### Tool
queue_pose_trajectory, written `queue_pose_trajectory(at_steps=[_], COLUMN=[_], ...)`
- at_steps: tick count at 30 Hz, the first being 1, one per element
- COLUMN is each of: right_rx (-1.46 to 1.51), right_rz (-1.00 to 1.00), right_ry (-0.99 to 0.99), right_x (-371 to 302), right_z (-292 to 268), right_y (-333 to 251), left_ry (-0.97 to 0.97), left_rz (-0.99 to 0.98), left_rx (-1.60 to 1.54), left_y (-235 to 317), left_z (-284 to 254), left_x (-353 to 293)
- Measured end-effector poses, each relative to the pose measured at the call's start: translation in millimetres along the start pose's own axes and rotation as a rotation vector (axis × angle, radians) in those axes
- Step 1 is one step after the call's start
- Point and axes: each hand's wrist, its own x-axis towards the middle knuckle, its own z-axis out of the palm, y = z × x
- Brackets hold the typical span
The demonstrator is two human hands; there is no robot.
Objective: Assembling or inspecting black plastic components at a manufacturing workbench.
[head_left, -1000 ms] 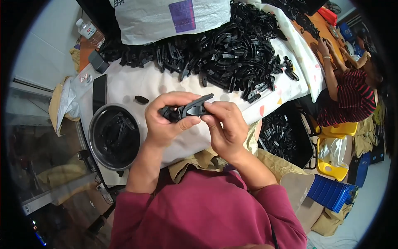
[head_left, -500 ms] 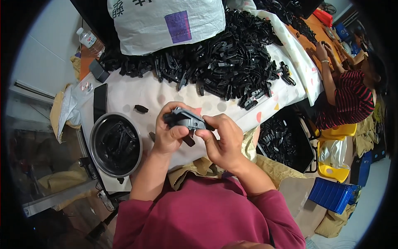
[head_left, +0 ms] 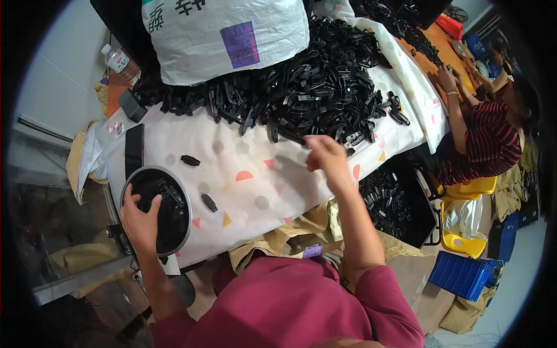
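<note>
My left hand (head_left: 141, 223) reaches into a round metal bowl (head_left: 187, 232) at the left of the table. Its thumb and fingers are apart over the black plastic parts (head_left: 168, 200) inside, and I see nothing held. My right hand (head_left: 329, 165) hangs at the near edge of a large heap of black plastic parts (head_left: 313, 87). Its thumb and index finger are apart, slightly blurred, with nothing visible between them. Two loose black parts, one farther off (head_left: 190, 160) and one nearer (head_left: 209, 202), lie on the patterned tablecloth (head_left: 243, 191) right of the bowl.
A white woven sack (head_left: 191, 52) rests behind the heap. A black phone (head_left: 134, 145), a dark box (head_left: 132, 105) and a bottle (head_left: 120, 65) stand at the left. At the right are a black crate (head_left: 415, 217) of parts, a blue basket (head_left: 458, 275) and a seated co-worker (head_left: 484, 139).
The black part held between both hands is out of them now. My left hand has moved left and down into the bowl; my right hand has moved up and right to the heap.
</note>
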Motion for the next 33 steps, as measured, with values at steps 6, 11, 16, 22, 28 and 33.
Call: queue_pose_trajectory(at_steps=[6, 11, 16, 22, 28, 33], right_rx=[-1.304, -1.415, -0.909, 0.243, 0.597, 0.604], right_rz=[-0.455, -0.482, -0.401, -0.003, -0.217, -0.309], right_ry=[0.246, 0.304, 0.174, -0.102, -0.021, -0.115], right_x=[43.0, 41.9, -6.6, -21.4, -51.1, -71.5], right_z=[55.8, 70.8, 46.8, 35.4, 32.5, 31.6], right_y=[26.4, 45.0, 24.5, 5.6, -16.8, -35.8], left_ry=[-0.103, -0.145, -0.28, -0.218, -0.837, -0.756], left_rz=[0.623, 0.776, 0.715, 0.571, 0.303, 0.49], left_rx=[-0.329, -0.253, -0.149, -0.413, -1.415, -1.604], left_y=[89.0, 166.0, 173.8, 166.1, 175.1, 167.8], left_z=[52.5, 137.1, 153.0, 120.2, 76.9, 71.2], left_x=[10.5, 36.6, 40.9, 12.3, -40.9, -49.5])
